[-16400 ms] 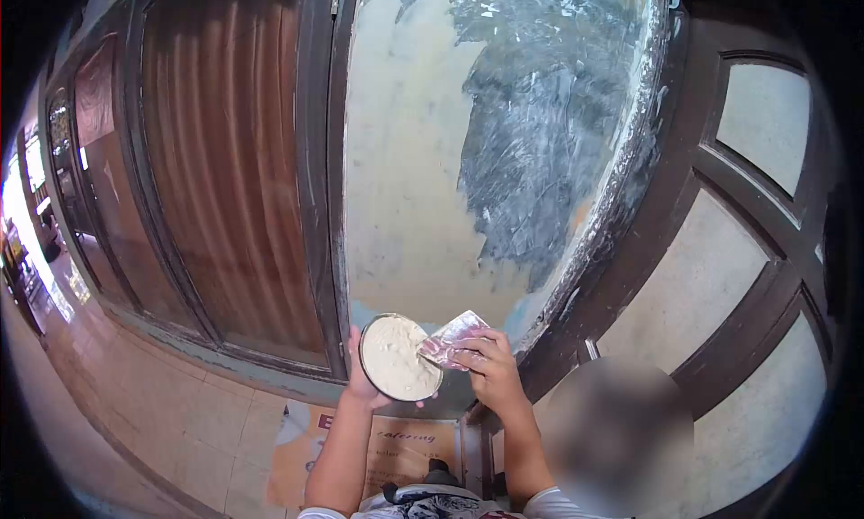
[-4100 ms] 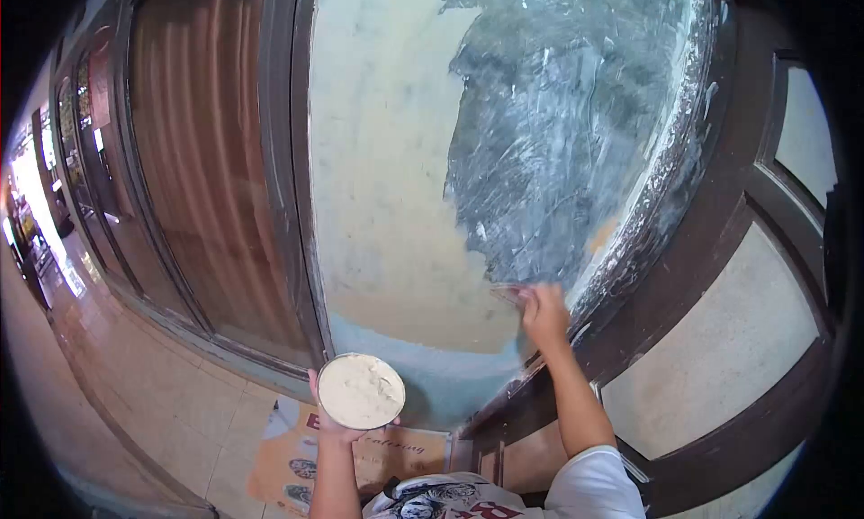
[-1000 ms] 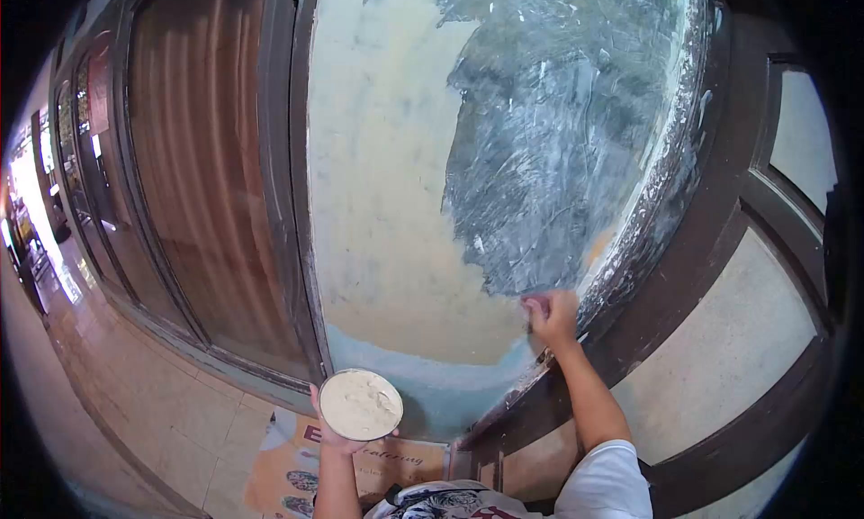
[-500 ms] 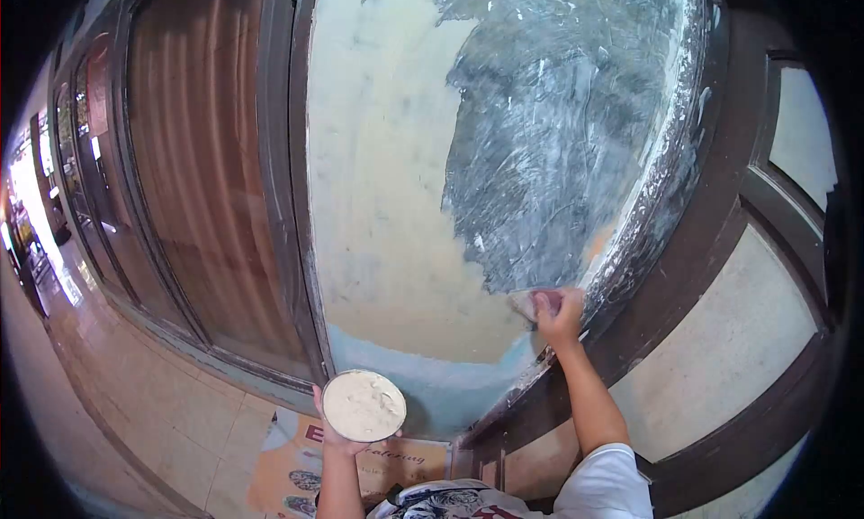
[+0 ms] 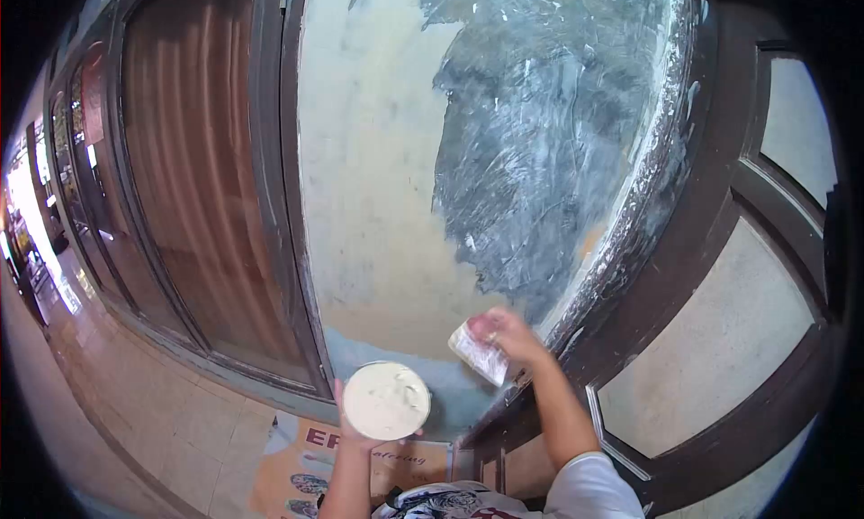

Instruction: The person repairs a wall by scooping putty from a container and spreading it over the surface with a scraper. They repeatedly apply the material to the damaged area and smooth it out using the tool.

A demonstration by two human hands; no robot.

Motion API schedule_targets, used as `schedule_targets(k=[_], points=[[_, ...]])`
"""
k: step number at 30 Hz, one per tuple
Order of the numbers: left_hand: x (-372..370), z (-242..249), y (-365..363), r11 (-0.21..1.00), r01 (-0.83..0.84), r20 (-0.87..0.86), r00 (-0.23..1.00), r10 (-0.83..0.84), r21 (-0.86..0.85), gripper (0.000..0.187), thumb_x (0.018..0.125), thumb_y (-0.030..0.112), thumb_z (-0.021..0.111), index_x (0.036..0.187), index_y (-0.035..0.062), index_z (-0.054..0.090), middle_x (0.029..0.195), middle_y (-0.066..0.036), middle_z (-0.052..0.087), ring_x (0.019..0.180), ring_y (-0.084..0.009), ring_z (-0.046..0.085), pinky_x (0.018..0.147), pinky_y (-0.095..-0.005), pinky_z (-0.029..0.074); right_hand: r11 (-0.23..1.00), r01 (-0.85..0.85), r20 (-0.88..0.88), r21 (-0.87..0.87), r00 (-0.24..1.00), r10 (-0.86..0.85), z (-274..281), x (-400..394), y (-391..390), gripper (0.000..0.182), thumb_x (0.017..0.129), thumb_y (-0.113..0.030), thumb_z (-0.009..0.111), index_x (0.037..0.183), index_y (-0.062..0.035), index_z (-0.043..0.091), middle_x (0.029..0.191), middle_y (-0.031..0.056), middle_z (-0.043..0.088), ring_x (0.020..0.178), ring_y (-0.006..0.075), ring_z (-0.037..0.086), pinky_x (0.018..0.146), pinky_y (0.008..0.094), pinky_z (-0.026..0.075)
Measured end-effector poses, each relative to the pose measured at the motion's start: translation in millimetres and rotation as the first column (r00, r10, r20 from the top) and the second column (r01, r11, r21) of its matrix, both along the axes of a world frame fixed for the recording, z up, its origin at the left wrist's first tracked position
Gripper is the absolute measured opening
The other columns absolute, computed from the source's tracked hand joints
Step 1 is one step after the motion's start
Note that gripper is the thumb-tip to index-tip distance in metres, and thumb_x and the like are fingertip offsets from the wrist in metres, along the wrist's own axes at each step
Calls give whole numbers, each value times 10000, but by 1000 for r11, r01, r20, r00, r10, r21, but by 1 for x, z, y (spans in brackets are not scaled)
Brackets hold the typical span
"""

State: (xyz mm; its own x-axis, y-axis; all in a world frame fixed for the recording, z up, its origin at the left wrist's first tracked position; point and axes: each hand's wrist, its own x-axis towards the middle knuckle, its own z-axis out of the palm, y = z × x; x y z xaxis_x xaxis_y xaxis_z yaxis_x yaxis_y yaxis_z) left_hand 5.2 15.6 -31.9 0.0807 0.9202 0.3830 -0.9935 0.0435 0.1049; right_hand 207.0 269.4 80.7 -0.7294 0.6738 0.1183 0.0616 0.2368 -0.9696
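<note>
My left hand (image 5: 353, 433) is wrapped round the side and underside of a tub of putty (image 5: 387, 400), full of a cream paste with a dented surface. My right hand (image 5: 511, 333) grips a putty scraper (image 5: 479, 353) with a reddish upper part and a wide, pale, smeared blade. The scraper is held away from the wall, its blade pointing down, to the right of the tub and a little higher. Behind it stands the wall panel (image 5: 378, 222), cream on the left, with a dark grey, streaky patch (image 5: 522, 168) on the right.
A brown-framed window with a curtain (image 5: 202, 150) is on the left. At right is a dark wooden door (image 5: 702, 357) with pale panels. White smears run along the wall's right edge (image 5: 630, 195). A printed banner (image 5: 301, 469) lies below on the tiled floor (image 5: 180, 411).
My right hand has come off the wall at the grey patch's lower edge, moving down and left with the scraper turned blade-down. The tub has shifted slightly right.
</note>
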Motion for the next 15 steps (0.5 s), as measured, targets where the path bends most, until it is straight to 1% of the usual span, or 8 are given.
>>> schedule_targets(k=[3,4,7,8,11,12,13,15], points=[[16,3,17,960,-12,106,993,43,-280,1041,811,893,391,1523,134,396,1473,-259,484,1077,-651,570,643,-745,547,957,-161,-84,-241,986,145,-51,-21,-23,300,952,-213,739,1146,-8,637,1063,54,702,955,134,653,834,293,522],[15,-1,21,996,22,3,1000,-22,-84,1006,837,866,388,1531,138,401,1498,-236,474,1181,-599,547,780,-803,485,957,-161,-83,-242,986,145,-57,-22,-25,300,952,-213,739,1146,-8,637,1063,54,702,955,134,653,834,293,522],[13,2,17,988,154,66,986,-155,27,962,861,846,371,1510,141,446,1509,-222,471,1221,-549,548,827,-828,439,950,-133,72,-283,985,159,-77,-15,-26,314,955,-239,737,1155,-10,659,1047,50,709,971,132,650,831,288,516],[11,-17,15,956,-120,-45,993,112,-267,950,866,835,378,1494,128,469,1506,-226,475,1236,-527,547,870,-791,461,985,-58,134,-165,988,81,-89,-7,-22,317,960,-253,731,1151,-7,668,1037,44,709,955,128,647,827,282,512],[14,27,-6,986,34,280,960,13,-162,950,870,826,392,1483,106,478,1501,-226,481,1245,-521,542,926,-736,482,997,73,235,-3,969,-70,-111,15,-23,259,992,-212,682,1156,-11,676,1026,33,705,928,116,638,821,265,508],[12,36,-10,997,60,225,973,-49,-46,951,872,819,407,1477,89,481,1493,-230,490,1251,-512,542,969,-682,491,969,122,56,-216,992,-112,-126,21,-27,299,995,-212,680,1216,-13,650,1060,28,708,932,113,643,818,266,513],[10,38,-9,995,51,233,972,-31,-80,968,864,828,409,1481,84,471,1480,-237,498,1226,-516,559,884,-714,515,896,128,-111,-426,975,-192,-136,27,-31,346,997,-211,678,1277,-16,624,1095,24,711,936,110,649,814,266,519],[-2,31,-2,994,103,-46,994,-101,38,1004,842,857,404,1509,107,430,1458,-255,506,1160,-568,577,738,-705,558,912,182,-68,-368,973,-222,-139,36,-39,329,1004,-159,660,1281,11,608,1136,41,702,990,114,646,871,264,511]])
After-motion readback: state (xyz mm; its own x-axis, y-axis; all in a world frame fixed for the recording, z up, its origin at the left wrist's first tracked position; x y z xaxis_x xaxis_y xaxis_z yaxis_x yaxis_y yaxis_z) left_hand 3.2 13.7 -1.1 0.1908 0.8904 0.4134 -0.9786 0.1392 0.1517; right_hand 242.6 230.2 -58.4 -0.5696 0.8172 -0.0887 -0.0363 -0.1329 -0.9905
